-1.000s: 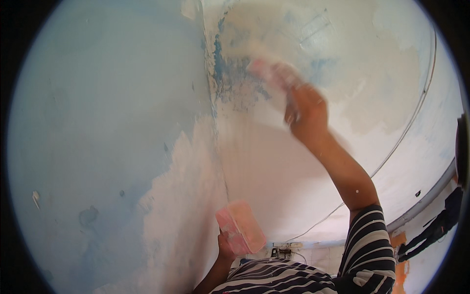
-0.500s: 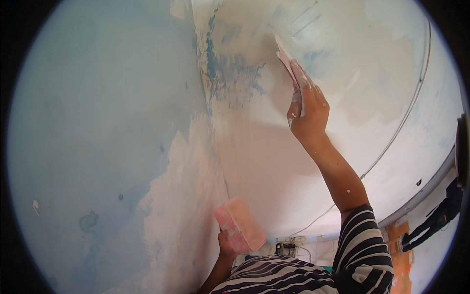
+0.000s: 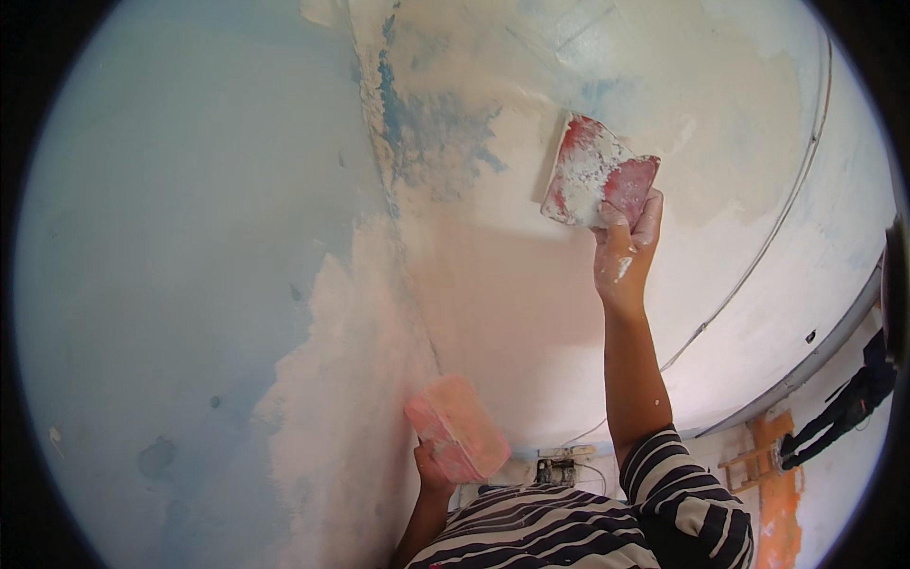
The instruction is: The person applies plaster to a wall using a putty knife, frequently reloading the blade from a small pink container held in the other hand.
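Raised up and to the right, my right hand (image 3: 627, 248) grips a red putty spreader (image 3: 590, 169) by its lower edge, thumb on its face. White putty is smeared over much of the spreader, and spots of it mark my fingers. The blade stands close to a cream-coated surface (image 3: 531, 275); whether it touches cannot be made out. Low in the middle, my left hand (image 3: 432, 467) is wrapped around the side of a pink-red rectangular tub (image 3: 460, 427). Most of those fingers are hidden by the tub, and its contents cannot be made out clearly.
A partly coated pale blue surface (image 3: 171, 256) meets the cream one along a rough corner line (image 3: 387, 161). A thin cable (image 3: 768, 256) curves across the right side. Farther off stand a person in dark clothes (image 3: 844, 408) and a wooden ladder-like frame (image 3: 749, 469).
My right hand has shifted down and slightly right, turning the spreader from edge-on so its putty-covered face shows. The tub in my left hand has barely moved.
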The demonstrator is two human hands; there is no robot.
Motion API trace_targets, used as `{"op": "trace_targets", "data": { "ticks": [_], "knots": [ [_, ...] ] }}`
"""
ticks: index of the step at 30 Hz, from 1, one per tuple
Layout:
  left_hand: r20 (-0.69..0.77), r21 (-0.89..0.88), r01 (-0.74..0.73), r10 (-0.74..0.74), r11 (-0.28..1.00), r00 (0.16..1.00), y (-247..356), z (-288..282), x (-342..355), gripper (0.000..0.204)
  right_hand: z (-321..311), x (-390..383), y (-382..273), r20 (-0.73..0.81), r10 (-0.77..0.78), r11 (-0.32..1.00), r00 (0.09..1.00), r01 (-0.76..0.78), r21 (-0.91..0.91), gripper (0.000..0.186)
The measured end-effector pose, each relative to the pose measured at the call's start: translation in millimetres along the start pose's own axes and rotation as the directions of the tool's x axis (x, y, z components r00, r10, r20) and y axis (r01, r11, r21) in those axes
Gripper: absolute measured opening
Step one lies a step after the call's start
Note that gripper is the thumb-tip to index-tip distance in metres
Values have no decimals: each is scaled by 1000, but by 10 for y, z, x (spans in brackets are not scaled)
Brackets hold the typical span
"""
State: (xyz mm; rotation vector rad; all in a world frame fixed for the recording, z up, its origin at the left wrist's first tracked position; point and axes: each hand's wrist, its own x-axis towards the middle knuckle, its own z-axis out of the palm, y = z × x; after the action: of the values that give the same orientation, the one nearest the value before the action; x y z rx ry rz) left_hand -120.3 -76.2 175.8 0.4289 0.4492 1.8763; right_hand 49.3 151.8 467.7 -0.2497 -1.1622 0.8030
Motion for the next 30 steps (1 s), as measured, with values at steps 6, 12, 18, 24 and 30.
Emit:
{"op": "trace_targets", "data": {
  "ticks": [6,12,18,24,30],
  "knots": [
    [-33,69,10,-7,998,999,-98,3,-303,73,-12,-127,-48,114,-76,983,991,94,-159,33],
    [-81,59,42,-38,997,996,-191,-100,-398,75,93,-226,-68,60,-54,998,997,56,-31,36],
    [-76,67,20,-15,998,997,-213,-68,-431,74,130,-198,-41,67,-79,996,995,76,42,33],
    [-52,-54,19,-22,998,998,-257,-204,-410,77,150,-197,-70,54,-68,997,996,67,24,32],
    [-107,50,37,-32,998,994,-266,-111,-446,74,111,-166,-83,66,-78,997,995,76,30,37]
  ]
}}
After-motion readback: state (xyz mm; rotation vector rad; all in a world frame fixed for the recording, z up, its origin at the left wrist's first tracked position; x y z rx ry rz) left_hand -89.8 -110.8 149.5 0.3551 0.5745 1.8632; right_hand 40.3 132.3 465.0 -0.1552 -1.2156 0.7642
